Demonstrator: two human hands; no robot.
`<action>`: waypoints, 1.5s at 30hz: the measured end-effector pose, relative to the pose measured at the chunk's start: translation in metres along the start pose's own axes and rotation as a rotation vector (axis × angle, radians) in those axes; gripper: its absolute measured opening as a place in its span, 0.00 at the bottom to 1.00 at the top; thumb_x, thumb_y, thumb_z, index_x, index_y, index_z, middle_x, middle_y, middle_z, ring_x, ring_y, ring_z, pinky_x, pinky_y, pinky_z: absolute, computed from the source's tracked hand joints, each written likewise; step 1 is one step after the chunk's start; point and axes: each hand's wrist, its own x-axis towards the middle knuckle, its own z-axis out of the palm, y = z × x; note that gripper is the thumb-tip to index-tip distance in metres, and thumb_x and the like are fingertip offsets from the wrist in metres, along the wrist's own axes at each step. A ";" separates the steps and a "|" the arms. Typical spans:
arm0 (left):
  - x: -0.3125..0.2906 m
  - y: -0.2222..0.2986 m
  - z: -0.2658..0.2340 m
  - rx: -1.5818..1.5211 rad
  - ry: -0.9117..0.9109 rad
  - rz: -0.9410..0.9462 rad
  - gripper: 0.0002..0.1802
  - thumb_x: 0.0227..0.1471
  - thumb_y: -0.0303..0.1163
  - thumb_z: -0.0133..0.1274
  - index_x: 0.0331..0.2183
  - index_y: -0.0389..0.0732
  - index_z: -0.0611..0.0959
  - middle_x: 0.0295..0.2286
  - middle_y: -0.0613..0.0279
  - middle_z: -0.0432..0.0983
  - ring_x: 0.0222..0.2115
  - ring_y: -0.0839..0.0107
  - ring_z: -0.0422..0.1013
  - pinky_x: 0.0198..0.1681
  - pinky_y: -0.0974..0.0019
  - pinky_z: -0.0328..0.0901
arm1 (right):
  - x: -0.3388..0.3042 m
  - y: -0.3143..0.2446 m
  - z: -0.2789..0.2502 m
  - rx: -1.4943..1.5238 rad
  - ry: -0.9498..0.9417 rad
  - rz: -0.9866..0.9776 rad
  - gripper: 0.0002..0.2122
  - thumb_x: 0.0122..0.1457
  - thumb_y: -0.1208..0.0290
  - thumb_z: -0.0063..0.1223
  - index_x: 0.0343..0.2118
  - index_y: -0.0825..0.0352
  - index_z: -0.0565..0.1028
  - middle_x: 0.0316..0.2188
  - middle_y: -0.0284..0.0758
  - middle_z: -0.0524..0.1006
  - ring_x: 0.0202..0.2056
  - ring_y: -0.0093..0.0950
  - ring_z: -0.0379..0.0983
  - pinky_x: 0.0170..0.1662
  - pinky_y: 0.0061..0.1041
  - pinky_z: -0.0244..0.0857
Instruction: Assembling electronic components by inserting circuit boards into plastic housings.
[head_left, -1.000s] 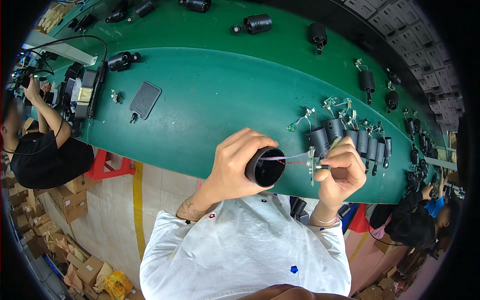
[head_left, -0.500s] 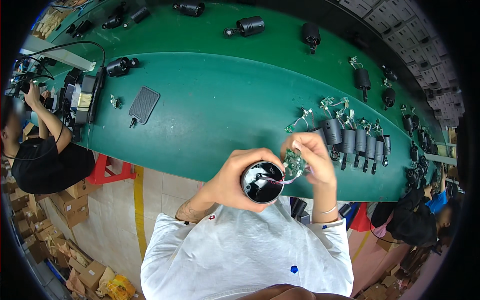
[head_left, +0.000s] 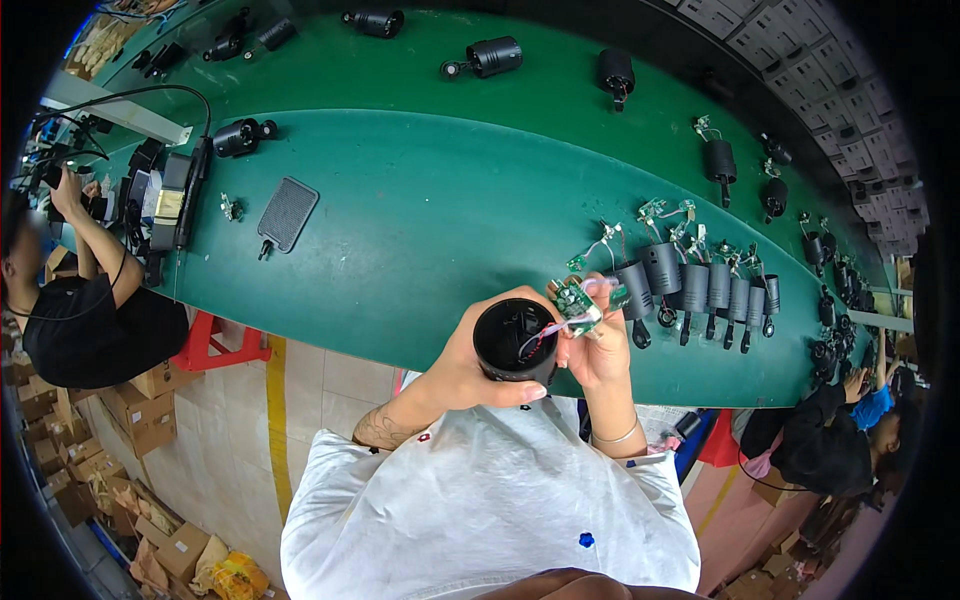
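Note:
In front of my chest, my left hand (head_left: 455, 368) wraps round a black cylindrical housing (head_left: 518, 371), its open end tilted up toward me. Coloured wires come out of its dark hollow and lead to a green circuit board (head_left: 577, 306) just right of the rim. My right hand (head_left: 603, 352) pinches that board, with a second small green board (head_left: 620, 296) by its fingertips. Close beyond the right hand stands a row of similar grey-black housings (head_left: 661, 268), several with boards and wires hanging out at their far ends.
A black textured pad (head_left: 289, 214) and a small loose circuit board (head_left: 231, 207) lie on the green table (head_left: 400, 240) at left. More housings (head_left: 495, 57) sit on the far green surface. Co-workers (head_left: 90, 320) sit at both sides. Cardboard boxes (head_left: 140, 415) are stacked at lower left.
The housing has shifted slightly up and left and turned in my left hand. My right hand has moved lower and left, and the circuit board now shows more of its face.

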 end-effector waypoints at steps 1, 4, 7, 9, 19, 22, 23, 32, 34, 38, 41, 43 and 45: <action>0.000 0.001 0.000 0.157 0.027 0.025 0.27 0.27 0.24 0.65 0.37 0.36 0.76 0.28 0.61 0.77 0.28 0.71 0.71 0.35 0.71 0.65 | 0.001 0.000 0.000 -0.045 0.021 -0.089 0.11 0.48 0.78 0.64 0.36 0.68 0.76 0.34 0.41 0.76 0.36 0.30 0.73 0.37 0.25 0.68; -0.001 0.005 0.003 0.627 0.107 0.101 0.28 0.26 0.26 0.66 0.36 0.36 0.77 0.30 0.59 0.77 0.28 0.70 0.72 0.34 0.71 0.67 | 0.005 -0.002 0.002 -0.183 0.084 -0.355 0.09 0.44 0.81 0.64 0.31 0.69 0.78 0.32 0.41 0.77 0.33 0.31 0.73 0.36 0.25 0.69; -0.001 0.010 0.008 0.759 0.159 0.156 0.28 0.25 0.26 0.66 0.35 0.36 0.77 0.30 0.59 0.77 0.28 0.71 0.72 0.34 0.71 0.67 | 0.009 -0.019 0.018 -0.548 -0.070 -0.536 0.07 0.43 0.82 0.62 0.28 0.70 0.79 0.31 0.40 0.78 0.32 0.30 0.73 0.36 0.25 0.70; 0.000 0.012 0.009 0.891 0.207 0.209 0.28 0.24 0.25 0.66 0.35 0.36 0.78 0.30 0.60 0.78 0.28 0.71 0.72 0.33 0.71 0.66 | 0.011 -0.031 0.030 -0.914 -0.231 -0.714 0.05 0.42 0.83 0.61 0.25 0.70 0.81 0.30 0.39 0.80 0.31 0.30 0.74 0.36 0.25 0.70; 0.003 0.017 0.006 1.045 0.194 0.363 0.28 0.19 0.24 0.65 0.33 0.37 0.78 0.28 0.61 0.76 0.25 0.67 0.69 0.31 0.68 0.64 | 0.001 -0.043 0.060 -1.371 -0.394 -0.783 0.08 0.41 0.86 0.56 0.26 0.70 0.82 0.31 0.37 0.81 0.31 0.29 0.74 0.36 0.23 0.72; 0.004 0.017 0.005 1.062 0.173 0.378 0.28 0.19 0.24 0.65 0.33 0.38 0.78 0.27 0.61 0.76 0.25 0.68 0.68 0.30 0.68 0.64 | -0.001 -0.044 0.065 -1.402 -0.423 -0.763 0.09 0.40 0.86 0.56 0.26 0.70 0.82 0.31 0.37 0.81 0.31 0.30 0.74 0.35 0.23 0.72; 0.004 0.017 0.005 1.071 0.162 0.385 0.28 0.19 0.24 0.65 0.33 0.38 0.78 0.27 0.61 0.76 0.24 0.68 0.68 0.29 0.67 0.63 | -0.001 -0.044 0.067 -1.417 -0.436 -0.752 0.09 0.40 0.86 0.56 0.26 0.71 0.82 0.31 0.37 0.81 0.31 0.30 0.74 0.35 0.22 0.72; 0.010 0.016 0.005 1.093 0.149 0.548 0.24 0.21 0.25 0.64 0.31 0.39 0.78 0.26 0.62 0.76 0.23 0.68 0.66 0.28 0.67 0.62 | -0.004 -0.031 0.074 -1.478 -0.458 -0.707 0.08 0.39 0.86 0.56 0.24 0.70 0.82 0.30 0.35 0.80 0.28 0.28 0.71 0.32 0.21 0.69; 0.011 0.015 0.004 1.129 0.150 0.581 0.22 0.23 0.24 0.63 0.30 0.39 0.78 0.26 0.63 0.76 0.23 0.68 0.66 0.28 0.67 0.62 | -0.004 -0.028 0.075 -1.495 -0.430 -0.699 0.08 0.39 0.86 0.56 0.22 0.67 0.82 0.28 0.33 0.81 0.27 0.26 0.70 0.31 0.20 0.68; 0.012 0.015 0.002 1.157 0.148 0.612 0.21 0.23 0.24 0.63 0.29 0.39 0.78 0.25 0.63 0.76 0.22 0.68 0.66 0.28 0.67 0.62 | -0.005 -0.030 0.083 -1.582 -0.415 -0.681 0.08 0.38 0.86 0.56 0.21 0.67 0.82 0.28 0.32 0.81 0.27 0.25 0.67 0.32 0.19 0.67; 0.012 0.015 0.000 1.166 0.134 0.603 0.21 0.23 0.24 0.63 0.29 0.39 0.78 0.25 0.64 0.75 0.22 0.68 0.66 0.28 0.67 0.62 | -0.004 -0.032 0.085 -1.584 -0.411 -0.630 0.08 0.38 0.86 0.57 0.22 0.67 0.82 0.29 0.32 0.81 0.27 0.24 0.66 0.32 0.19 0.66; 0.011 0.016 -0.001 1.166 0.113 0.567 0.21 0.23 0.24 0.63 0.29 0.39 0.78 0.25 0.64 0.75 0.22 0.68 0.66 0.28 0.68 0.62 | -0.001 -0.035 0.085 -1.530 -0.418 -0.539 0.08 0.38 0.86 0.57 0.22 0.67 0.82 0.28 0.31 0.81 0.27 0.24 0.65 0.32 0.18 0.65; 0.011 0.017 -0.001 1.167 0.103 0.549 0.21 0.23 0.24 0.63 0.29 0.40 0.78 0.25 0.64 0.75 0.22 0.68 0.66 0.28 0.68 0.62 | 0.001 -0.037 0.083 -1.501 -0.423 -0.493 0.09 0.38 0.86 0.57 0.22 0.67 0.82 0.28 0.31 0.81 0.27 0.24 0.64 0.32 0.18 0.65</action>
